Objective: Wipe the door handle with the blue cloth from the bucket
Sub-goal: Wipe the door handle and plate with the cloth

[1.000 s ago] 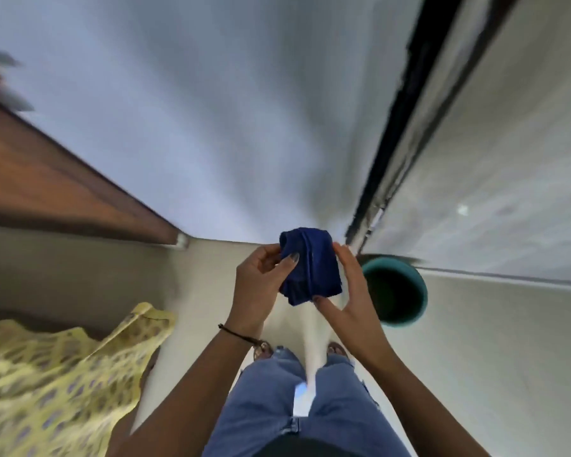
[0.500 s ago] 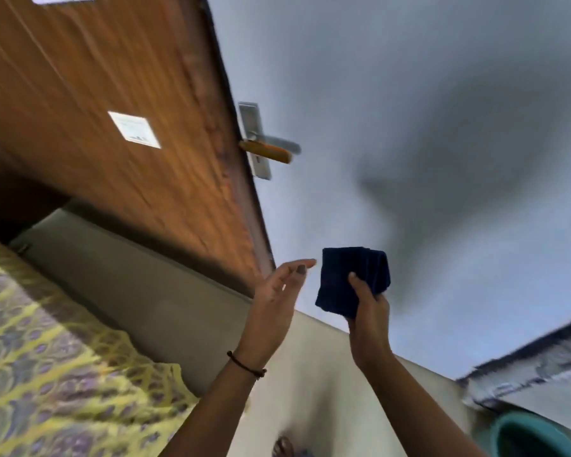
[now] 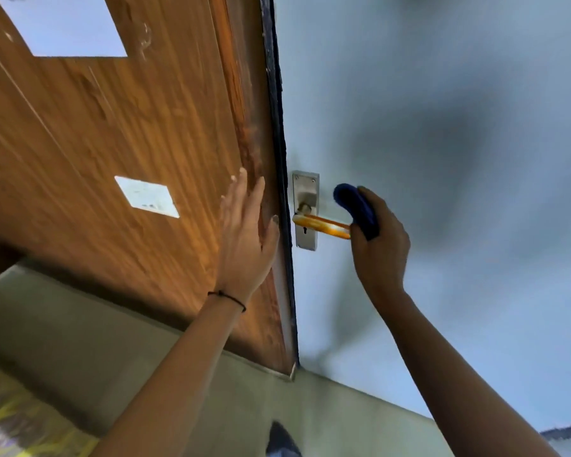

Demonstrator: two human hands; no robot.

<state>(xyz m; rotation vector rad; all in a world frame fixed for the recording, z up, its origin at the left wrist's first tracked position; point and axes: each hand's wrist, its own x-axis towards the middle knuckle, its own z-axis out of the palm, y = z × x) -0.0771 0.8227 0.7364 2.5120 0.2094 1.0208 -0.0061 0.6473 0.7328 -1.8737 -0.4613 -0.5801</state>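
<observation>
Hands apart: left hand [image 3: 244,232] flat and open against the wooden door [image 3: 129,133], right hand [image 3: 378,240] gripping the folded blue cloth [image 3: 355,206] at the amber door handle's [image 3: 323,224] tip; best wrap cloth around, stroking along its length.

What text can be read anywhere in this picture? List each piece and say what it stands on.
No text can be read.
Small white rectangular label on the brown wooden door: faint dark marks, too blurred to read.
Large white paper sheet at the door's top: looks blank, cut off by the frame.
Silver metal handle plate, dark blue cloth in the right hand: no lettering visible.
</observation>
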